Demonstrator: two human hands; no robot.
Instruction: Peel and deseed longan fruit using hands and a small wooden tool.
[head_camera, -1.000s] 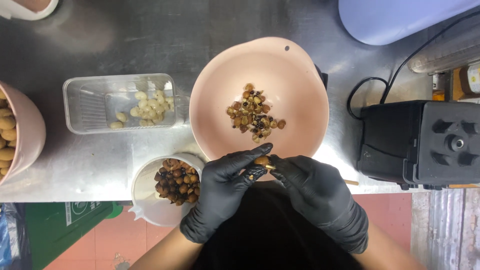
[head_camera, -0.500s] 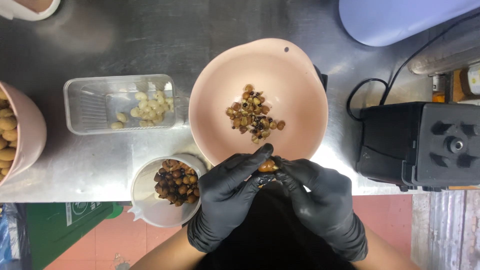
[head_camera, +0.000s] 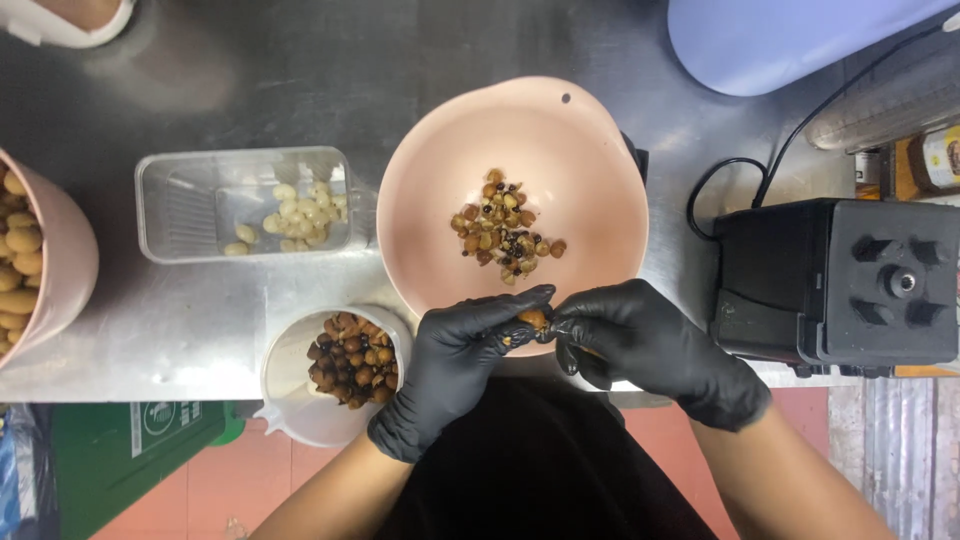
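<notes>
A brushed steel worktop (head_camera: 300, 70) carries a wide pale pink plastic bowl (head_camera: 430, 170) with a small heap of brown shells and dark seeds (head_camera: 505, 230) at its middle. Left of it lies a clear rectangular plastic tub (head_camera: 180, 215) holding pale peeled fruit pieces (head_camera: 290, 215), and at the far left edge a second pink bowl of tan round fruit (head_camera: 25, 265) is partly cut off. A white plastic cup (head_camera: 290, 400) full of brown fruit stands at the worktop's near edge, just beside the left hand. To the right sits a black blender base (head_camera: 850, 280) with its black cord (head_camera: 740, 175) looping behind; a lilac container (head_camera: 780, 40) lies at the top right.

Over the pink bowl's near rim, the black-gloved left hand (head_camera: 450, 360) and the black-gloved right hand (head_camera: 650, 345) meet fingertip to fingertip, both pinching one small brown round fruit (head_camera: 532, 319) between them. Nothing stands between the fruit and the bowl.
</notes>
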